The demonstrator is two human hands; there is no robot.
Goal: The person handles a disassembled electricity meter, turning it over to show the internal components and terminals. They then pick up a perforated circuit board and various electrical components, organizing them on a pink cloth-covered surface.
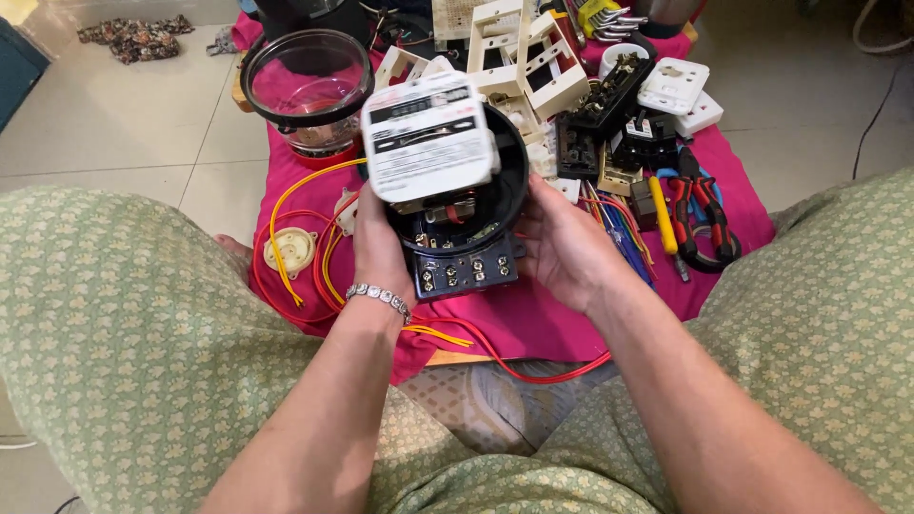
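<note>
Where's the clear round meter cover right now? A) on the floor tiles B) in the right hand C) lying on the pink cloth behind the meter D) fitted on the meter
C: the clear cover lies on the pink cloth while both hands hold the electricity meter, left hand, right hand.

An electricity meter (pixel 447 181) is held between the left hand (pixel 379 249) and the right hand (pixel 564 249), above a cloth (pixel 533 319). Behind it to the left a glass cover (pixel 307 81) is set; to the left lies a round ceiling rose (pixel 290 251) among wires (pixel 286 205). Pliers (pixel 700 219) lie to the right, switch plates (pixel 678 90) behind them.
</note>
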